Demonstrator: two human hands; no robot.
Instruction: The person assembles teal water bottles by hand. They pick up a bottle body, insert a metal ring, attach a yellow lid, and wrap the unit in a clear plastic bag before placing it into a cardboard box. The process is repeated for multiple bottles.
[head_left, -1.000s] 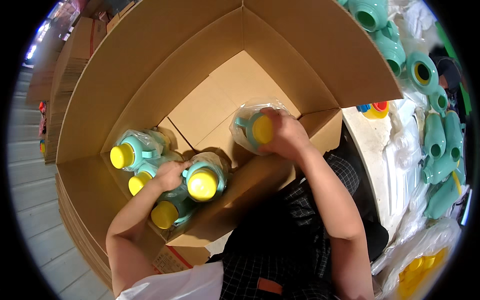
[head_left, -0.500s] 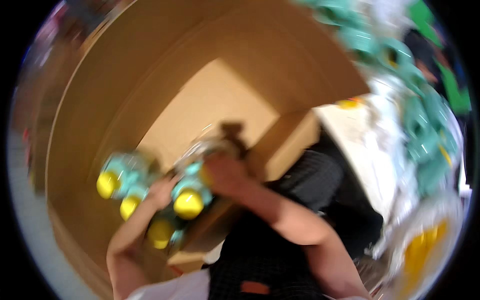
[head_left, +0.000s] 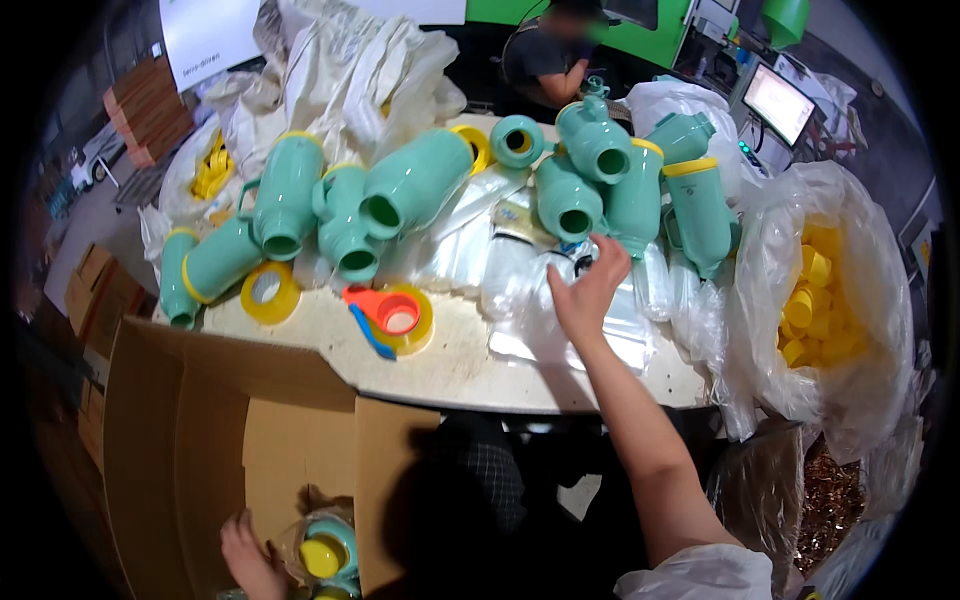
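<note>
My right hand [head_left: 592, 290] reaches over the table with thumb and fingers apart and nothing between them. Beneath and around it lie clear plastic bags [head_left: 572, 345] in a flat stack. Just beyond the fingertips, a mint-green flask body [head_left: 568, 200] lies with its dark mouth toward me. Down in the open cardboard box [head_left: 215, 385], my left hand [head_left: 248, 555] has its fingers stretched out. Beside it stands a green flask [head_left: 340, 540] with a yellow cap [head_left: 323, 556], partly wrapped in clear plastic. The box wall and the picture's edge hide other flasks there.
Several green flask bodies [head_left: 415, 185] line the white table [head_left: 480, 375]. Tape rolls [head_left: 270, 293], a red tape dispenser [head_left: 385, 310] and a blue strip lie near its edge. A bag of yellow caps [head_left: 815, 300] stands at right. Across the table sits a person [head_left: 548, 65].
My right hand has left the flasks in the box and moved up over the table. The view has swung up from the box toward the table. My left hand stays in the box.
</note>
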